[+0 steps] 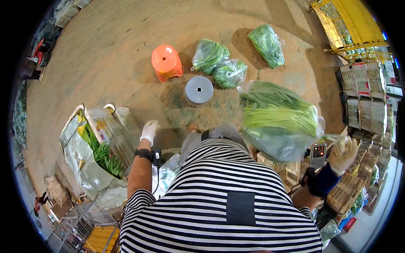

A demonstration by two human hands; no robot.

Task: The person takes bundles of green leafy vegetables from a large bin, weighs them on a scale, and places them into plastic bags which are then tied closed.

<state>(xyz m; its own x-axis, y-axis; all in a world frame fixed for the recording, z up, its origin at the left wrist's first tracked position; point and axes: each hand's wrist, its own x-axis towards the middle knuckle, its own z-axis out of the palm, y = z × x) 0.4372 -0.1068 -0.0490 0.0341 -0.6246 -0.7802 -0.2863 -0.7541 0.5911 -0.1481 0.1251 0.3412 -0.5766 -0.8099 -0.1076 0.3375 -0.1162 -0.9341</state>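
Note:
My right hand (342,155), in a pale glove, grips the twisted neck of a clear plastic bag of long green leafy vegetables (280,117), which hangs to the right in front of me. My left hand (149,130), in a white glove, is held out at the left with nothing seen in it. Beside it stands a white plastic crate (110,134), next to a large silvery liner (91,167) with loose leafy greens (107,158) showing. Several more bags of greens lie on the floor, among them one bag (267,46) set apart from a touching pair (210,55).
An orange plastic stool (165,61) and a grey round stool (198,90) stand on the floor ahead. Stacked crates (364,95) and a yellow metal cage (357,25) line the right side. A wire cage trolley (91,227) is at the lower left. Two people appear small at the far left.

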